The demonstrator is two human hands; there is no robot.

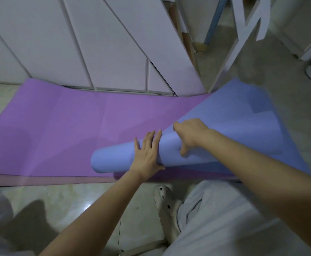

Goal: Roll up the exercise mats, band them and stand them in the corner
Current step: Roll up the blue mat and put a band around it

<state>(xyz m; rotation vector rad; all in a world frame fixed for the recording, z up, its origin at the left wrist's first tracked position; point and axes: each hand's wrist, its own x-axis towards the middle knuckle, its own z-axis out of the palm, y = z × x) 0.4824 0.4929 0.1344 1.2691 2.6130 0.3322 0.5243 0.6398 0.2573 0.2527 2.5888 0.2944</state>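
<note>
1 clog (166, 206) on floor (77, 196) | 2 mats: blue mat (234, 117) half-rolled atop flat purple mat (67, 130) | left grip (147, 156) flat on roll | right grip (189, 135) curled round roll | purple far edge at cabinet doors (95, 43)

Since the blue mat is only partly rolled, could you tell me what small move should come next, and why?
Probably push the blue roll a little further toward its flat tail: the left hand lies flat on it, the right hand curls over its top, and much of the mat lies unrolled.
</note>
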